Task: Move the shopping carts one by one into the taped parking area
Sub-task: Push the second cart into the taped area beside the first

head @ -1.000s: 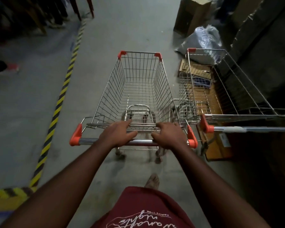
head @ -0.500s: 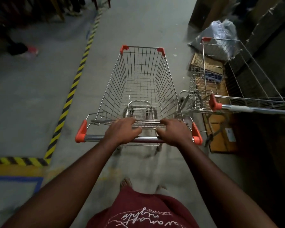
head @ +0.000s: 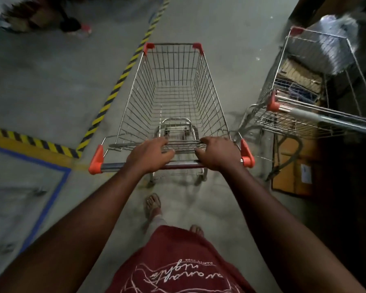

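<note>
Item: shopping cart (head: 173, 98), wire basket, orange corner caps, nothing in the basket, standing on the concrete floor (head: 230, 39) directly ahead of me, nose pointing away. Handle bar (head: 184, 164): my left hand (head: 149, 156) is wrapped over it left of centre, my right hand (head: 219, 154) wrapped over it right of centre, both clamped on the bar with fingers reaching toward the folded child seat (head: 175, 132). Position: just right of the yellow-and-black tape line (head: 118, 85), whose corner (head: 76, 152) lies beside the cart's rear left. I take this to be an edge of the parking area, though which side counts as inside I cannot tell. Neighbouring item: second cart (head: 311, 98), close on my right, apart from mine, its handle (head: 317, 117) jutting toward me. Handling notes, as judgement: I keep even pressure through both hands so the nose tracks straight, steer with small wrist turns, hold clear of the second cart's frame and the cardboard (head: 292, 166) beneath it, and watch my sandalled foot (head: 153, 205) behind the rear wheels. The picture is blurred at the edges, so finer detail there is uncertain.
</note>
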